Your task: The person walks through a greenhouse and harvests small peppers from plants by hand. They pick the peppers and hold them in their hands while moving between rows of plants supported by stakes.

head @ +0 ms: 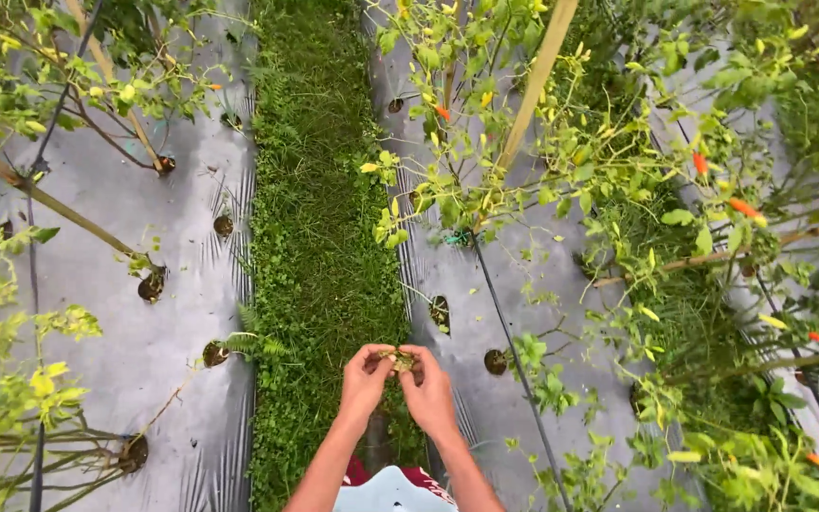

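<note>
Both hands meet over the grassy path, fingertips pinched together on one small greenish sprig (400,359). The left hand (365,379) curls its fingers inward and grips the sprig from the left; the right hand (427,387) closes on it from the other side, thumb and forefinger pressed to the same clump. Held this way, between two sets of fingertips at chest height, the sprig seems to be pulled apart or picked over rather than simply carried. It is too small to tell whether it is a bit of stem, a cluster of leaves or a pod cap.

Below the hands runs a strip of dense, low grass and weeds (319,237), soft and ragged, between two raised beds. Each bed is covered in grey plastic mulch sheeting (144,313), smooth with fine wrinkles along its edges and punched with round planting holes (215,354) showing dark soil. Chili plants (542,180) grow from the holes, thin-stemmed, with pale green leaves and narrow orange-red chili peppers (742,207). Slanted bamboo stakes (535,85) prop the plants, and a thin black irrigation hose (514,341) lies along the right bed.
</note>
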